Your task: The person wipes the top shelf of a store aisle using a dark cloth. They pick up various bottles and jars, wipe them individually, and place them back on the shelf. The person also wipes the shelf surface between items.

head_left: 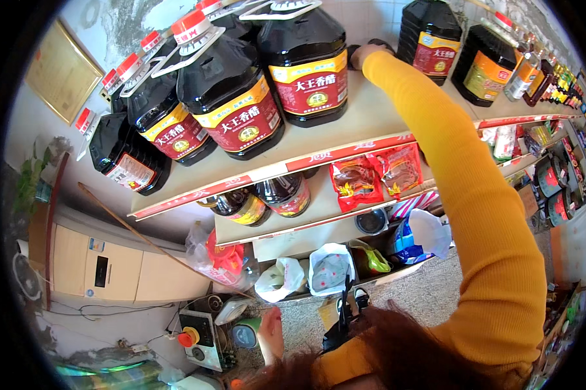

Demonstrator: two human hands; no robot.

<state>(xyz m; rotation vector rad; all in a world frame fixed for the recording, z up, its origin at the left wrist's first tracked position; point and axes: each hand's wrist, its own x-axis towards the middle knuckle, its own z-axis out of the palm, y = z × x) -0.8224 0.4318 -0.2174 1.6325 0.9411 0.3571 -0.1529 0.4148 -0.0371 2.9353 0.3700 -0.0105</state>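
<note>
My right hand (366,54), at the end of a ribbed mustard-yellow sleeve, reaches to the back of the top shelf. Its fingers are on a dark object (383,45) that shows on both sides of the hand; its kind is unclear. Left of it stands a large dark vinegar jug (308,53) with a red and yellow label. Another such jug (430,41) stands to the right. My left hand (272,331) is low in front of my body, above the floor, and nothing shows in it; its finger spread is unclear.
More dark jugs (229,97) with red caps fill the shelf's left part. Its front edge (273,170) has a red strip. Below are red food packets (356,180), smaller bottles (283,195) and open bags (331,268). A wooden stick (156,246) leans across a cream cabinet (112,268).
</note>
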